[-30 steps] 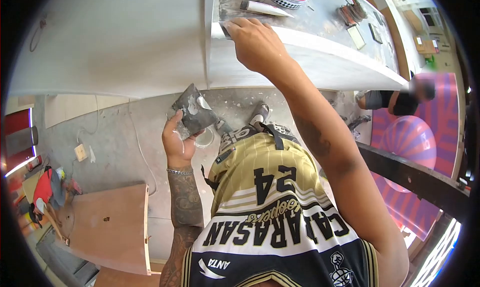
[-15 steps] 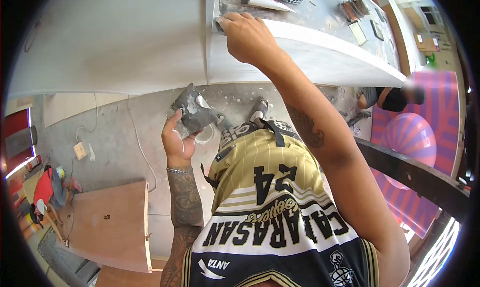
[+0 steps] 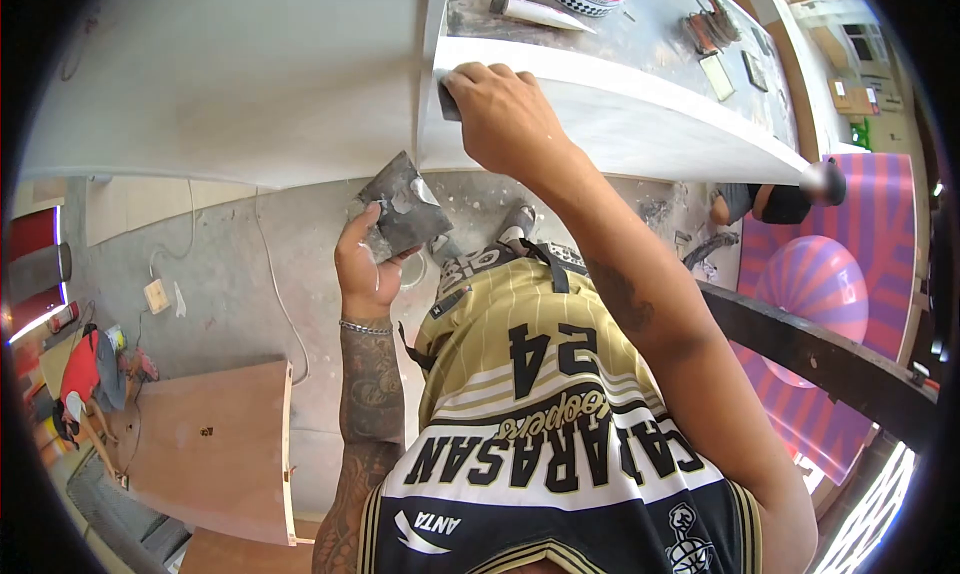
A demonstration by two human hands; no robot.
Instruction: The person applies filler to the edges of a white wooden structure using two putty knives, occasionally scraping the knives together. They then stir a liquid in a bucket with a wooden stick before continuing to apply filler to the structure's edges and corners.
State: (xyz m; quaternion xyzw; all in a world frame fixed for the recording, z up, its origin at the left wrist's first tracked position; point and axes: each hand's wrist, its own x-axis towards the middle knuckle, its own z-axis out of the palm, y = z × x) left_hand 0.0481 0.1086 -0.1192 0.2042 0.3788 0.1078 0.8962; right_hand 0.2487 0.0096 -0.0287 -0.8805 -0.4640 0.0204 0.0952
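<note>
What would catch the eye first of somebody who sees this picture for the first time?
First comes the right hand, stretched up at the top centre and pressing a small dark blade against the edge of the white panel. Just below it, the left hand holds up a grey plate smeared with white filler. The gold and black jersey with the number 24 fills the lower middle.
</note>
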